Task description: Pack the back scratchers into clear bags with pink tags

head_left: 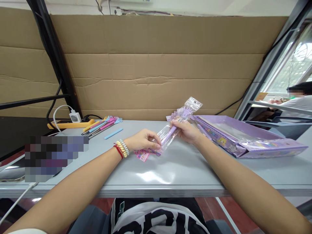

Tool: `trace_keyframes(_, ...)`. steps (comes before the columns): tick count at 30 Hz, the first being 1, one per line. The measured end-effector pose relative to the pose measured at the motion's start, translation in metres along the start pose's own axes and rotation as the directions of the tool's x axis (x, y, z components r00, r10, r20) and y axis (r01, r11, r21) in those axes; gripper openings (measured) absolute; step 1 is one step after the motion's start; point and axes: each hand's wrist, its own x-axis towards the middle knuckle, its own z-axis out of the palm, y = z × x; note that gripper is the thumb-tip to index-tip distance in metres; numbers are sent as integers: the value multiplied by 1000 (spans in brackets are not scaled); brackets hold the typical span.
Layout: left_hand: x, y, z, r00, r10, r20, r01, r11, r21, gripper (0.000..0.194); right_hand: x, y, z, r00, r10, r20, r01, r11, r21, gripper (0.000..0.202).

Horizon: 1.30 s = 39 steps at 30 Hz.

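A clear plastic packet (192, 104) with a purple stick-like item (169, 135) inside slants over the grey table. Around its upper middle, my right hand (184, 130) is closed, the thumb on top. My left hand (147, 140) is at the packet's lower end, its fingers curled and bent together; what they pinch, if anything, is too small to tell. Beneath that hand, small pink printed pieces (142, 155) lie on the table.
Colourful fork-tipped sticks (103, 125) lie at the back left, with a blue stick (113, 134) beside them. A yellow power strip (73, 124) holds a white charger (75, 117). At right lies an open purple box (270, 148). Another person (298, 100) is at the far right.
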Motion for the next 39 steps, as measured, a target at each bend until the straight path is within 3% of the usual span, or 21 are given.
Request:
trace_keyframes(3, 1, 0, 1, 1000, 10, -25, -10, 1000, 16, 22, 0, 1, 2, 1000, -9, 18, 9, 1000, -7, 34)
trace_keyframes(10, 1, 0, 7, 988, -94, -124, 83, 992, -92, 30, -1, 2, 5, 998, -30, 50, 33, 998, -50, 32)
trace_keyframes(13, 1, 0, 12, 980, -128, -150, 96, 974, -205, 54, -2, 1, 7, 998, -38, 57, 43, 995, -89, 31)
trace_keyframes(16, 1, 2, 14, 975, -171, -146, 138, 968, -209, 76, -4, -1, 8, 994, -53, 96, 67, 987, -144, 31)
trace_keyframes(18, 1, 3, 13, 980, -176, -88, 164, 978, -131, 65, -6, -2, 9, 989, -54, 136, 80, 977, -198, 32)
trace_keyframes(20, 1, 4, 8, 985, -165, -41, 166, 985, 35, 41, -7, -3, 7, 983, -29, 180, 75, 964, -255, 32)
trace_keyframes(22, 1, 4, 0, 987, -144, -72, 157, 962, 224, 28, -7, -2, 4, 975, 17, 221, 43, 963, -265, 36)
trace_keyframes(26, -2, 0, -22, 974, -127, -188, 197, 885, 422, 30, -4, 3, -7, 980, 52, 191, -30, 993, -118, 44)
trace_keyframes(31, -9, -8, -44, 963, -179, -202, 255, 850, 460, 30, -1, 7, -13, 997, 6, 81, -3, 999, -44, 39)
trace_keyframes(35, -11, -10, -49, 965, -193, -179, 258, 826, 501, 31, -2, 5, -9, 993, 27, 113, -17, 996, -89, 39)
trace_keyframes(39, -11, -10, -48, 961, -107, -256, 247, 751, 612, 27, -2, 5, -10, 987, 26, 157, -2, 988, -153, 39)
